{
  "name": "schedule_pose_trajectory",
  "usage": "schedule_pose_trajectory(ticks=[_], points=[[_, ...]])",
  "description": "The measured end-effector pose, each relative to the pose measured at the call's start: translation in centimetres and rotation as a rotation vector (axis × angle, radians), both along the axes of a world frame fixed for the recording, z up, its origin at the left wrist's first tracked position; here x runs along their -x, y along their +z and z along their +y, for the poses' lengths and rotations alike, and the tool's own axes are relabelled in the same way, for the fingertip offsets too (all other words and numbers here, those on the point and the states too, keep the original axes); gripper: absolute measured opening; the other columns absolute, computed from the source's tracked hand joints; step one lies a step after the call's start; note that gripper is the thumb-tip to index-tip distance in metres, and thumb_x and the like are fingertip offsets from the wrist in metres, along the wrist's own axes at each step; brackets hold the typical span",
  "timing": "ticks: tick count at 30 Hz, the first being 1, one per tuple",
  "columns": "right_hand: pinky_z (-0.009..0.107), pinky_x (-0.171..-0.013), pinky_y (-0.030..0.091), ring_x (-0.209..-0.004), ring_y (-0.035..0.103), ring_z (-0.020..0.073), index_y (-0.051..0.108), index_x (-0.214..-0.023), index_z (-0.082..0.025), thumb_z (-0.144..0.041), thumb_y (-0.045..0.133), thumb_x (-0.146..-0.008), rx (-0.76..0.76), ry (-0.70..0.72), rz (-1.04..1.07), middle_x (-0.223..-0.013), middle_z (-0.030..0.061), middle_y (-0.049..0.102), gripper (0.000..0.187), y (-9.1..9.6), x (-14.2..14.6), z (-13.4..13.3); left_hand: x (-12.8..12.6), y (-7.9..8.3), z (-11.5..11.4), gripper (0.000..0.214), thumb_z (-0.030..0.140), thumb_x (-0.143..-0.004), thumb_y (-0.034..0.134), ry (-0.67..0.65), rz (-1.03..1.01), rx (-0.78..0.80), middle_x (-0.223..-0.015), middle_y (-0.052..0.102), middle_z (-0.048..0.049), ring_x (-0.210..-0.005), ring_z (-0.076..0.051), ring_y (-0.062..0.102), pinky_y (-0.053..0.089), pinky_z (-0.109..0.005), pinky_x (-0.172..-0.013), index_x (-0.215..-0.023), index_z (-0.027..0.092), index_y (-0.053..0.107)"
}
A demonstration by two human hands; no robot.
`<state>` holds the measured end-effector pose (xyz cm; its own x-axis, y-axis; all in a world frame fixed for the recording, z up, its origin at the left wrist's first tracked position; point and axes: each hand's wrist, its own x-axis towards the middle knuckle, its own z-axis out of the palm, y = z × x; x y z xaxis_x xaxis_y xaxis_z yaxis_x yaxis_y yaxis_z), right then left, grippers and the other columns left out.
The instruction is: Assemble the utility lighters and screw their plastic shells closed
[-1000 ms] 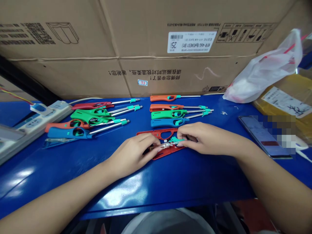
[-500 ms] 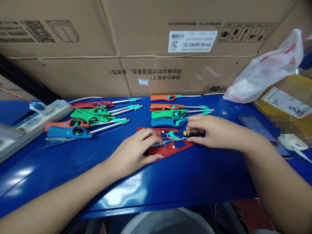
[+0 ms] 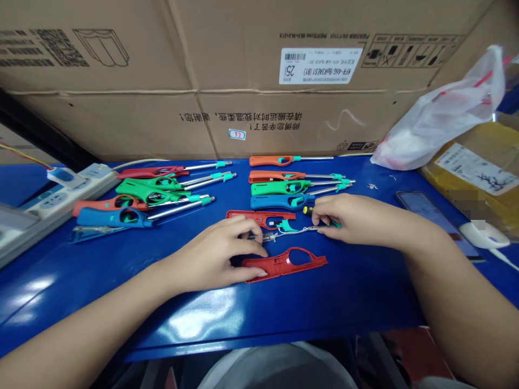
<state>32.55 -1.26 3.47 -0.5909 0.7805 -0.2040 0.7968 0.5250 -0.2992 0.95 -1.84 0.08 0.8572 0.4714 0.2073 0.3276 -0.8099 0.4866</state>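
On the blue table [image 3: 121,281] a red lighter lies taken apart. One red shell half [image 3: 284,263] lies nearest me, with the thumb of my left hand [image 3: 219,254] pressing on its left end. The other red shell half [image 3: 259,217] lies just behind it, with teal inner parts [image 3: 288,224] and a thin metal tube beside it. My left fingers are curled over the tube's left end. My right hand [image 3: 351,219] is closed on a small screwdriver with a yellow-and-black handle [image 3: 310,212] at the right end of these parts.
Two groups of whole long-nosed lighters lie behind: a left pile [image 3: 150,197] and a right row [image 3: 295,186]. A power strip [image 3: 52,197] sits at far left, a phone [image 3: 430,213] at right, a plastic bag [image 3: 441,116] and cardboard boxes [image 3: 243,70] at the back.
The red shell half came off the lighter and slid toward me under my left hand. My right hand moved right from the teal parts and took hold of the small screwdriver.
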Motion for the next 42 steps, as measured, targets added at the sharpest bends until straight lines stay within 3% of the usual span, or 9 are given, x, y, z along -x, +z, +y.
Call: schedule_pose_trajectory(ticks=[5,8,13,19,23,27,33,42], points=[[0.032,-0.075,0.045,-0.086,0.064,0.0204,0.071,-0.095,-0.020,-0.030,0.062,-0.093,-0.078,0.036,0.113,-0.099,0.0064,0.070,0.013,-0.3,0.9,-0.1,-0.3,-0.7,0.0,0.019,0.029,-0.099,0.064,0.196,-0.079,-0.029,-0.110,0.069,-0.0067,-0.103,-0.021,0.062,0.051,-0.036,-0.093,-0.113,0.019,0.071],[0.032,-0.074,0.044,-0.090,0.065,0.0209,0.070,-0.097,-0.020,-0.040,0.060,-0.098,-0.164,-0.005,0.128,-0.101,0.0062,0.069,0.023,-0.9,2.7,-0.6,-0.3,-1.3,0.4,0.019,0.032,-0.098,0.066,0.236,-0.024,-0.073,-0.108,0.070,-0.0073,-0.099,-0.023,0.061,0.051,-0.039,-0.089,-0.111,0.019,0.072],[0.028,-0.065,0.039,-0.077,0.061,0.0166,0.065,-0.089,-0.019,-0.035,0.058,-0.100,-0.098,0.014,0.026,-0.094,0.0035,0.068,0.020,-1.6,4.2,-0.9,-0.3,-1.6,0.5,0.017,0.029,-0.100,0.062,0.226,0.025,-0.084,-0.106,0.070,-0.0077,-0.099,-0.023,0.061,0.052,-0.039,-0.089,-0.109,0.018,0.072],[0.028,-0.065,0.039,-0.074,0.060,0.0170,0.063,-0.086,-0.020,-0.029,0.054,-0.100,-0.137,0.011,0.009,-0.088,0.0034,0.068,0.019,-0.9,2.5,-0.5,-0.3,-1.1,0.1,0.017,0.026,-0.099,0.060,0.224,0.067,-0.100,-0.106,0.070,-0.0079,-0.100,-0.024,0.062,0.054,-0.041,-0.089,-0.109,0.018,0.071],[0.030,-0.070,0.043,-0.085,0.064,0.0196,0.064,-0.099,-0.020,-0.028,0.057,-0.097,-0.219,0.028,0.043,-0.099,0.0051,0.067,0.011,-0.7,2.3,-0.9,-0.3,-1.3,0.0,0.021,0.027,-0.101,0.059,0.215,0.059,-0.101,-0.110,0.069,-0.0083,-0.102,-0.024,0.063,0.055,-0.041,-0.091,-0.116,0.019,0.072],[0.030,-0.074,0.046,-0.090,0.065,0.0189,0.065,-0.108,-0.022,-0.033,0.058,-0.100,-0.212,0.094,0.141,-0.110,0.0056,0.065,0.016,-1.3,3.8,-1.6,-0.5,-1.5,-0.1,0.020,0.023,-0.103,0.056,0.206,0.024,-0.121,-0.109,0.071,-0.0083,-0.103,-0.023,0.065,0.055,-0.039,-0.091,-0.113,0.019,0.072],[0.031,-0.073,0.046,-0.088,0.065,0.0195,0.067,-0.093,-0.018,-0.028,0.051,-0.103,-0.225,0.163,0.072,-0.102,0.0063,0.069,0.021,-2.3,5.5,-1.7,-0.6,-1.1,-0.1,0.020,0.026,-0.104,0.056,0.206,-0.042,-0.127,-0.110,0.075,-0.0085,-0.101,-0.022,0.067,0.055,-0.039,-0.090,-0.115,0.019,0.070],[0.032,-0.078,0.046,-0.093,0.067,0.0206,0.070,-0.089,-0.019,-0.020,0.053,-0.101,-0.208,0.242,0.120,-0.092,0.0044,0.072,0.021,-1.8,4.7,-1.4,0.2,-0.3,0.5,0.017,0.022,-0.101,0.059,0.140,-0.016,-0.065,-0.104,0.076,-0.0068,-0.099,-0.021,0.069,0.056,-0.036,-0.091,-0.110,0.019,0.073]])
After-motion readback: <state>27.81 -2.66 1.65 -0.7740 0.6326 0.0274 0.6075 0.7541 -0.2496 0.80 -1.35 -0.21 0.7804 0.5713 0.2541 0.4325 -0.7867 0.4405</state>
